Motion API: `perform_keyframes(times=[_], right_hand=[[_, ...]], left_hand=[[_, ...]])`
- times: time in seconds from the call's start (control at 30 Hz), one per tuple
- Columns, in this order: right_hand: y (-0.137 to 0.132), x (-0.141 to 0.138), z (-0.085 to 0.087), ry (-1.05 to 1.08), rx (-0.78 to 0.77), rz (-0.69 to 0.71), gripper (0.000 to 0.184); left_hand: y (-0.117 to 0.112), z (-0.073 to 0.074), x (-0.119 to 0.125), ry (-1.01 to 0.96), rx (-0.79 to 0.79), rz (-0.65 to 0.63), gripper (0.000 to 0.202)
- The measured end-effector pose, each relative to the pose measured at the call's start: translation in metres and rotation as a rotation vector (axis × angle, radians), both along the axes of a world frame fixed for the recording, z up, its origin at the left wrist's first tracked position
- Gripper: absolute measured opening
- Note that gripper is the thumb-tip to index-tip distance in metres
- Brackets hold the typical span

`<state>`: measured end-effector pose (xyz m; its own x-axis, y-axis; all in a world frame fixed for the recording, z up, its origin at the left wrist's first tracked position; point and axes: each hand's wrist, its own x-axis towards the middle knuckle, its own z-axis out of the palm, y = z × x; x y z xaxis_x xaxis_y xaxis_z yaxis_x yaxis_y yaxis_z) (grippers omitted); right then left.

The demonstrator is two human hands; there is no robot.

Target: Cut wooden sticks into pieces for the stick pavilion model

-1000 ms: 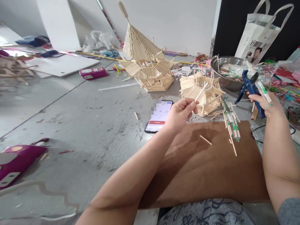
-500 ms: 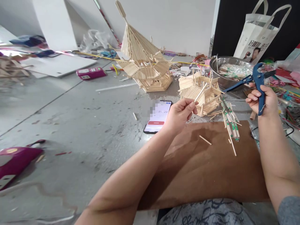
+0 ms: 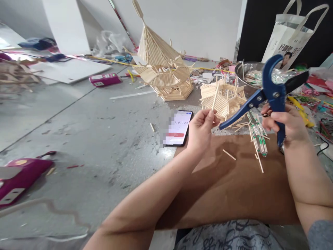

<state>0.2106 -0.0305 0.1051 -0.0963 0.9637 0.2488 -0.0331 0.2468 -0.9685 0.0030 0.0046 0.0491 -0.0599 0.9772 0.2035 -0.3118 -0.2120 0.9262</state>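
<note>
Between thumb and fingers, my left hand (image 3: 204,126) pinches a thin wooden stick (image 3: 215,97) that points upward. My right hand (image 3: 288,123) grips a blue pipe cutter (image 3: 273,93) by one handle; its jaws stand apart and the other handle reaches toward my left hand. Behind the left hand sits a small structure of sticks (image 3: 221,95), partly covered by hand and tool. Wrapped chopsticks (image 3: 257,135) and loose sticks lie on the brown board (image 3: 234,194) before me. One short stick (image 3: 229,154) rests alone on it.
A taller stick pagoda (image 3: 163,66) stands at the back. A phone (image 3: 179,128) lies left of my left hand. Behind the cutter are a metal bowl (image 3: 239,71) of wrapped chopsticks and a white bag (image 3: 286,38). Purple power strips (image 3: 105,80) lie on the left.
My right hand has brought the pipe cutter left and nearer to me, closer to my left hand. The held stick has tipped more upright. The view has shifted slightly.
</note>
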Motion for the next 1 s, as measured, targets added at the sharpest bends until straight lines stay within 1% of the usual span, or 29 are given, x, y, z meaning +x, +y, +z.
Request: perform_keyframes(times=[0.07,0.17,0.23,0.27,0.3,0.37,0.43,0.47,0.53,0.6,0.67,0.73,0.8,0.83,0.9,1.0], right_hand=[[-0.001,-0.014,-0.007,-0.004,-0.044,0.044,0.013],[-0.001,-0.032,-0.018,0.049,-0.047,-0.006,0.013],[-0.001,-0.042,-0.022,0.114,-0.032,-0.041,0.017],[-0.002,-0.046,-0.024,0.155,-0.034,-0.035,0.021],[-0.002,-0.05,-0.024,0.198,-0.05,0.0,0.024],[-0.004,-0.058,-0.023,0.273,-0.11,0.136,0.029],[-0.006,-0.062,-0.02,0.302,-0.159,0.27,0.035],[-0.007,-0.062,-0.018,0.299,-0.168,0.306,0.039],[-0.01,-0.059,-0.013,0.262,-0.143,0.311,0.042],[-0.013,-0.049,-0.009,0.179,-0.088,0.265,0.041],[-0.014,-0.035,-0.004,0.042,0.004,0.167,0.039],[-0.012,-0.021,-0.001,-0.175,0.121,0.009,0.04],[-0.006,-0.009,-0.001,-0.458,0.217,-0.137,0.044],[-0.002,-0.005,-0.002,-0.596,0.253,-0.182,0.046],[0.006,-0.001,-0.007,-0.818,0.307,-0.215,0.049],[0.017,-0.001,-0.016,-1.005,0.357,-0.181,0.051]], left_hand=[[-0.004,-0.001,0.004,-0.035,-0.07,-0.048,0.026],[-0.009,0.002,0.009,-0.103,-0.13,-0.083,0.027],[-0.012,0.004,0.01,-0.15,-0.128,-0.081,0.026],[-0.013,0.005,0.01,-0.167,-0.127,-0.084,0.026],[-0.014,0.006,0.011,-0.177,-0.131,-0.094,0.025],[-0.016,0.006,0.012,-0.187,-0.149,-0.125,0.025],[-0.019,0.004,0.013,-0.173,-0.173,-0.17,0.026],[-0.019,0.004,0.013,-0.15,-0.18,-0.193,0.026],[-0.019,0.004,0.012,-0.072,-0.172,-0.246,0.025],[-0.015,0.006,0.008,0.014,-0.143,-0.302,0.025],[-0.009,0.01,0.001,0.043,-0.126,-0.352,0.025],[-0.003,0.016,-0.006,-0.02,-0.148,-0.388,0.023],[0.001,0.021,-0.013,-0.074,-0.2,-0.504,0.022],[0.001,0.023,-0.015,-0.094,-0.228,-0.562,0.02],[0.002,0.025,-0.018,-0.135,-0.279,-0.663,0.019],[0.001,0.023,-0.018,-0.187,-0.322,-0.759,0.017]])
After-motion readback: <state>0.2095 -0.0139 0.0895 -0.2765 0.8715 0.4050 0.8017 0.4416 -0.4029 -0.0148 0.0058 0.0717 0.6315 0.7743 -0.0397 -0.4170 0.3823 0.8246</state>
